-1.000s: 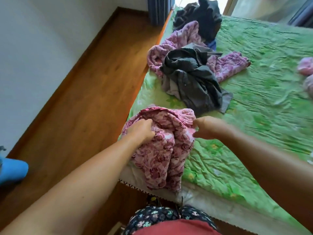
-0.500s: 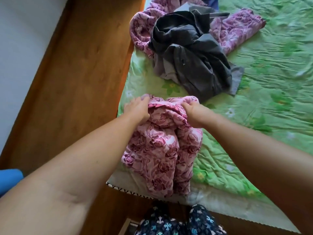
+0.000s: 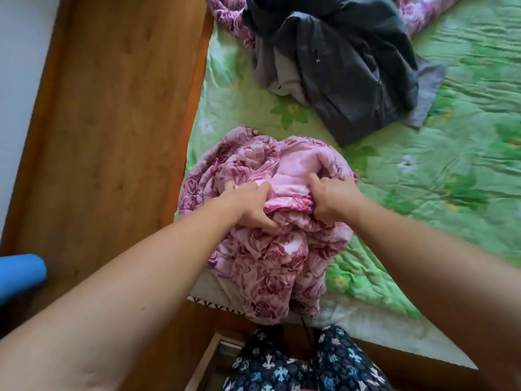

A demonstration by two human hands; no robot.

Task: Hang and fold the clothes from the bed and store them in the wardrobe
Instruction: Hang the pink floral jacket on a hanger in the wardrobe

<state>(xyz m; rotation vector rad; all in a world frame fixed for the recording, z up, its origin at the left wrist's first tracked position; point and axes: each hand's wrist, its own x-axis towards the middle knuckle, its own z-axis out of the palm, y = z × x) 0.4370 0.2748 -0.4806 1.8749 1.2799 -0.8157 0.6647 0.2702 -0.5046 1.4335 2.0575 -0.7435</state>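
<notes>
A pink rose-print garment (image 3: 270,258) lies bunched at the near left corner of the bed (image 3: 423,193), part of it hanging over the edge. My left hand (image 3: 251,206) grips a fold of it at the left. My right hand (image 3: 331,197) grips the same garment a little to the right, thumb pointing up. Its plain pink inside shows between my hands. Farther back lies a dark grey garment (image 3: 346,66) on top of another pink rose-print piece (image 3: 231,21).
The bed has a green flowered quilt. A wooden floor (image 3: 112,122) runs along its left side beside a white wall. A blue object (image 3: 19,275) sits at the left edge. My patterned trousers (image 3: 304,365) show at the bottom.
The view has tilted down and closer. Both hands have drawn nearer together on the pink garment, which now spreads wider on the bed with its inside showing.
</notes>
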